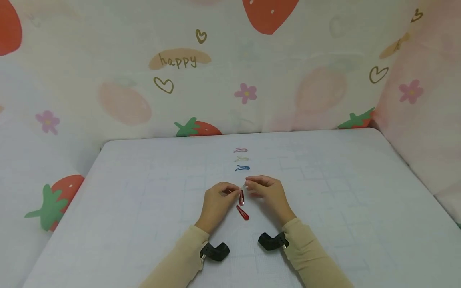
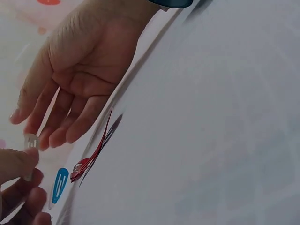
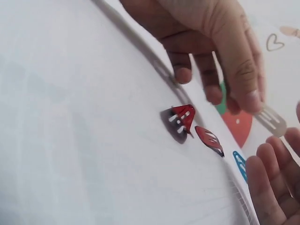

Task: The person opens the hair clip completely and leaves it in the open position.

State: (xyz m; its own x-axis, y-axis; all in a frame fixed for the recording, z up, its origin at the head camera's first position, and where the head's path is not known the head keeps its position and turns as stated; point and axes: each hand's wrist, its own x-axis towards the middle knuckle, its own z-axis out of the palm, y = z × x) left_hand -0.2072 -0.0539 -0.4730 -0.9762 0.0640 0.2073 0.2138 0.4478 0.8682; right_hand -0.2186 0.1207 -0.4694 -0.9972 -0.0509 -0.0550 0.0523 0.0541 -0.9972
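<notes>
My left hand (image 1: 219,200) pinches a pale hair clip (image 3: 273,120) between thumb and finger, its rounded end sticking out. My right hand (image 1: 265,194) faces it, its relaxed fingers close to that end; whether they touch the clip is unclear. In the left wrist view the right hand (image 2: 89,65) shows its palm, thumb and fingers apart. Below the hands lie two red snap hair clips, the upper red clip (image 1: 241,198) near the left fingertips and the lower red clip (image 1: 243,213) slanting closer to me.
Beyond the hands, a blue hair clip (image 1: 242,168), a pale yellow hair clip (image 1: 241,159) and a pink hair clip (image 1: 240,150) lie in a column. A white cloth covers the table (image 1: 137,200). A strawberry-patterned curtain (image 1: 223,108) hangs behind.
</notes>
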